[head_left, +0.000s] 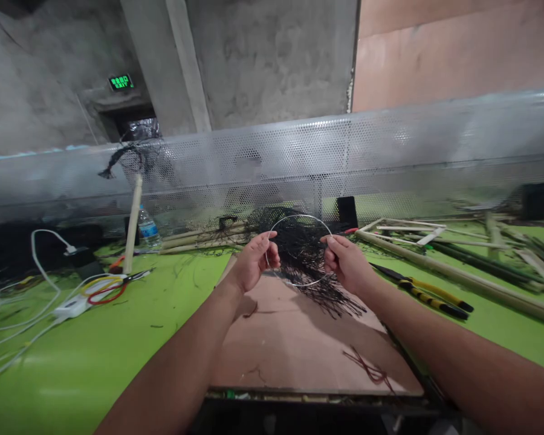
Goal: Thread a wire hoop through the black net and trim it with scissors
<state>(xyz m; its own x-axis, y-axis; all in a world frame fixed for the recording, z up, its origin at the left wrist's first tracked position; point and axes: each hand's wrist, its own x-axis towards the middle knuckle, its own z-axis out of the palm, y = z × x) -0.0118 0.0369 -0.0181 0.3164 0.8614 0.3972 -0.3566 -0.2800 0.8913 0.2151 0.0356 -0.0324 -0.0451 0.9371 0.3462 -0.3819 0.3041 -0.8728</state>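
Note:
A thin silvery wire ring [301, 216] is held up between my two hands above a wooden board [290, 350]. My left hand [254, 260] pinches the ring's left side between thumb and fingers. On the opposite side, my right hand [344, 260] grips the wire with thumb and forefinger. Behind and below the ring lies a bundle of black, thin, branching strands [330, 300], partly seen through it. Loose brown strands [372, 370] rest on the board's right front part.
Pliers [428, 296] with yellow-black handles lie right of the board, near pale sticks [457, 284]. On the left are a white power strip [74, 306], cables, an upright pale stick [133, 223] and a water bottle [148, 228]. A perforated metal screen [272, 163] stands behind the green table [131, 350].

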